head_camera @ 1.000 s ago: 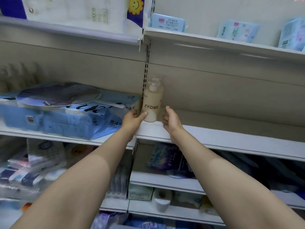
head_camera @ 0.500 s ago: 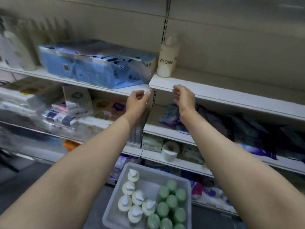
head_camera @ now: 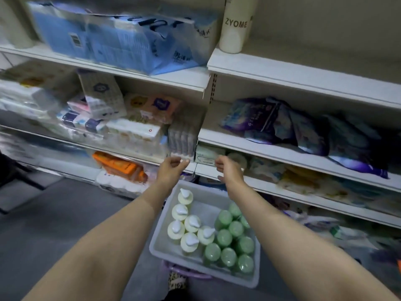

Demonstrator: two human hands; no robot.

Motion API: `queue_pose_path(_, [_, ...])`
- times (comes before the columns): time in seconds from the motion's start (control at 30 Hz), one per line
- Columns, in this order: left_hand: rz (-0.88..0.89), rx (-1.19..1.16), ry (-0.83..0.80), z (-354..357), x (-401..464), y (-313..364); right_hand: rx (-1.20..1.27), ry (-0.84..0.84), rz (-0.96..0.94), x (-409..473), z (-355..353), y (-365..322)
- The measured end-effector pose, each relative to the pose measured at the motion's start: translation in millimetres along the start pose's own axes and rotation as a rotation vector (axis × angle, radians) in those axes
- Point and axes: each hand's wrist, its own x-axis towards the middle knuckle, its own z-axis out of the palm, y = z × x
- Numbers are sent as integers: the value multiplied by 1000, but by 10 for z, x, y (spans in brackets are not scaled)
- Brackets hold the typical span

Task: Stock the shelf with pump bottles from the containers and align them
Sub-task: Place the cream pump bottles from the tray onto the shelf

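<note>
Both the left hand (head_camera: 172, 168) and right hand (head_camera: 227, 169) are hovering loosely curled and empty above the grey bin (head_camera: 158, 242) of cream pump bottles (head_camera: 188, 227), where a hasty grab is risking toppling tightly packed neighbours.

I note a blue tissue pack (head_camera: 121, 38) on the upper left shelf, purple packets (head_camera: 303, 127) lower right, and an orange pack (head_camera: 118, 165) near the grey floor (head_camera: 54, 213).

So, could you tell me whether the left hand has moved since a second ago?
Yes. The left hand was touching the ZYOME bottle on the shelf; it has dropped well below that shelf's edge and hangs empty over the bin.
</note>
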Motion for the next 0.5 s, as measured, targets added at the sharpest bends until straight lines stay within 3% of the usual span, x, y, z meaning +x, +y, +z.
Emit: queue_pose_path(0.5, [-350,305,-288,-67,587,-1344,-109,-66,411,856,620,1241])
